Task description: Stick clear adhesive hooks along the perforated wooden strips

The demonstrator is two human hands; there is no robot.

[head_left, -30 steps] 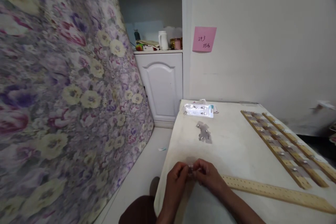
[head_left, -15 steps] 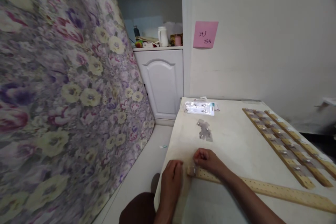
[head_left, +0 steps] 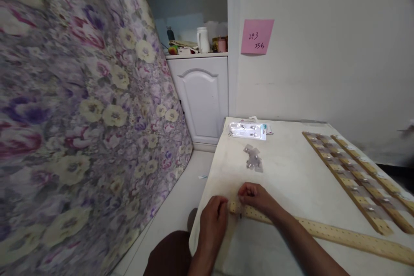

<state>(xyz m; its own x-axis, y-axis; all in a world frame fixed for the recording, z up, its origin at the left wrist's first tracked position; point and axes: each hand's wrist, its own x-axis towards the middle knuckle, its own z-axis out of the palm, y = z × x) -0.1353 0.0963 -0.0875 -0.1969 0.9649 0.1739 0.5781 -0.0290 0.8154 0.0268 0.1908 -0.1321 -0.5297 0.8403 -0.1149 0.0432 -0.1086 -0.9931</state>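
A long wooden strip with rows of small holes [head_left: 343, 237] lies across the near part of the table. Over its left end my right hand [head_left: 255, 196] is closed in a pinch, its fingertips beside a small see-through piece [head_left: 237, 210] at the strip. Whether the fingers grip that piece is too small to make out. My left hand [head_left: 213, 222] rests just left of the strip's end, fingers curled together, and what they hold, if anything, is hidden. Beyond the hands lies a small pile of clear tabs with shiny metal bits [head_left: 254, 158].
A clear blister pack [head_left: 247, 130] lies at the table's far left. Several wooden strips bearing similar clear tabs [head_left: 352, 177] lie on the right. A flowered curtain [head_left: 90, 129] hangs left, and a white cabinet [head_left: 203, 103] stands behind. A pink note [head_left: 257, 36] is on the wall.
My left hand has shifted slightly right, towards the strip's end and the right fingertips. The right hand stays almost in place. The whole view has shifted a little.
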